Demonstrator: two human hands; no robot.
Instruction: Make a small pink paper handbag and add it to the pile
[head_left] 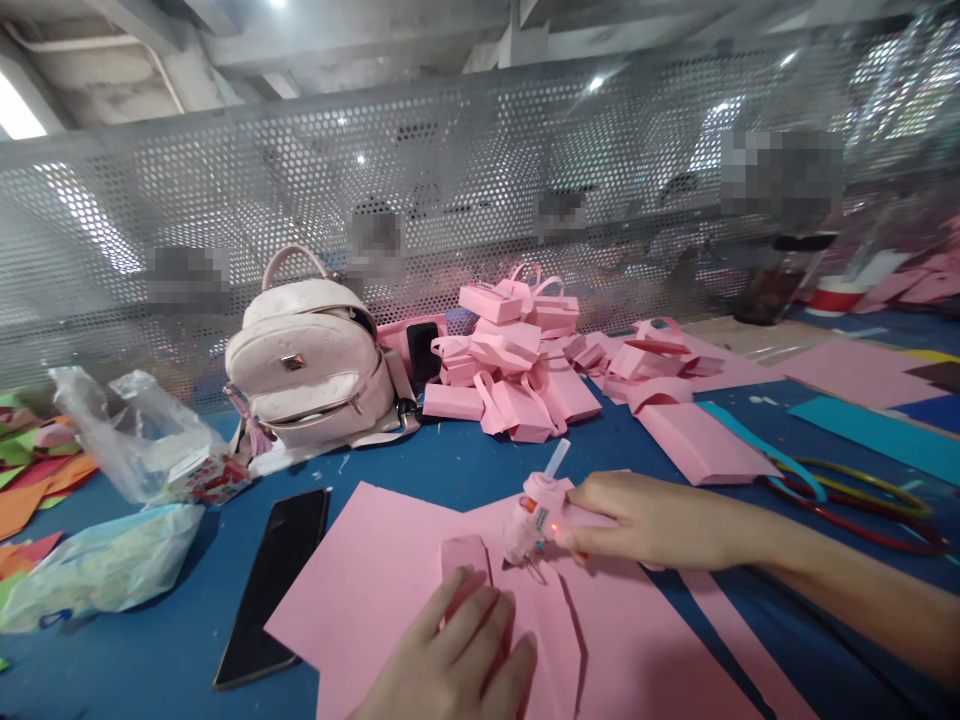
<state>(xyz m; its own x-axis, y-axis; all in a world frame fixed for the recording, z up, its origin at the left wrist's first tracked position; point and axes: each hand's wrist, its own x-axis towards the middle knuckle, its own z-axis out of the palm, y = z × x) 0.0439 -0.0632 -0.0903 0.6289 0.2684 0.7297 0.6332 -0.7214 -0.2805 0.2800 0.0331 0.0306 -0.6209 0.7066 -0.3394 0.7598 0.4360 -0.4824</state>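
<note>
My right hand (637, 520) is wrapped around a pink hot glue gun (547, 497); a clear glue stick pokes out of its top and a small red light shows on its side. Its tip points down at a folded pink paper bag (555, 625). Over that bag, my left hand (457, 650) curls its fingers and holds the paper down; its thumb is hidden. Beneath both hands lie flat pink paper sheets (375, 560) on the blue table.
Finished pink paper bags (517, 350) are piled at the back beside a cream backpack (307, 350). A black phone (274, 590) lies left, near plastic bags (105, 570). Coloured cords (862, 500) and a blue strip (885, 430) lie right. A perforated metal screen (450, 180) stands behind.
</note>
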